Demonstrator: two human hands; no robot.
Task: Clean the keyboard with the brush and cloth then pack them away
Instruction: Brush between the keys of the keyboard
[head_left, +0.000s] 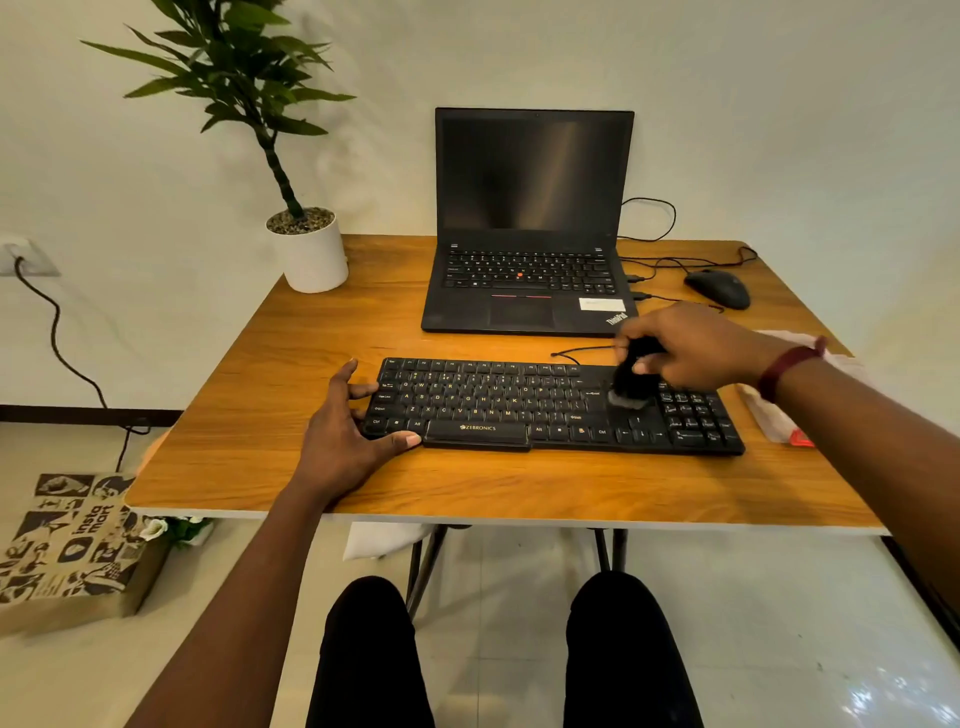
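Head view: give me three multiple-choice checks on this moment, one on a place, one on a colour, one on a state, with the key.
1. Where on the keyboard is the brush working?
A. over the space bar
B. right of the letter keys, next to the number pad
C. at the left end

2. What colour is the plant pot?
A. white
B. red
C. black

3. How does the laptop stand?
A. lid shut
B. open, screen dark
C. open, screen lit with a window

Key:
1 B: the right hand holds the bristles down between the letter block and the number pad.
2 A: the pot under the green leaves is plain white.
3 B: the lid is up and the screen shows only a dull reflection.
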